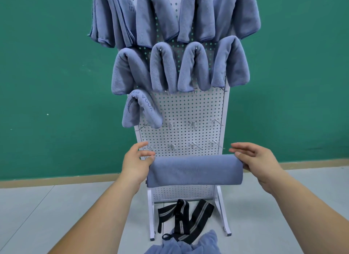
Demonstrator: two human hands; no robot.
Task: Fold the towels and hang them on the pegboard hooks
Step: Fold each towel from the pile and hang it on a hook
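Observation:
I hold a folded blue towel [194, 170] stretched level in front of the lower part of the white pegboard [181, 110]. My left hand [136, 163] pinches its left end between thumb and fingers. My right hand [258, 159] pinches the right end, with the other fingers extended. Several folded blue towels [162, 68] hang on hooks in the upper rows, and one more towel [141, 110] hangs at the left of the third row. Bare metal hooks [192, 124] show in the rows below it.
Black straps with grey stripes [185, 217] lie on the grey floor between the pegboard's legs. A heap of loose blue towels [188, 244] sits at the bottom edge. Behind the stand is a green wall [56, 83].

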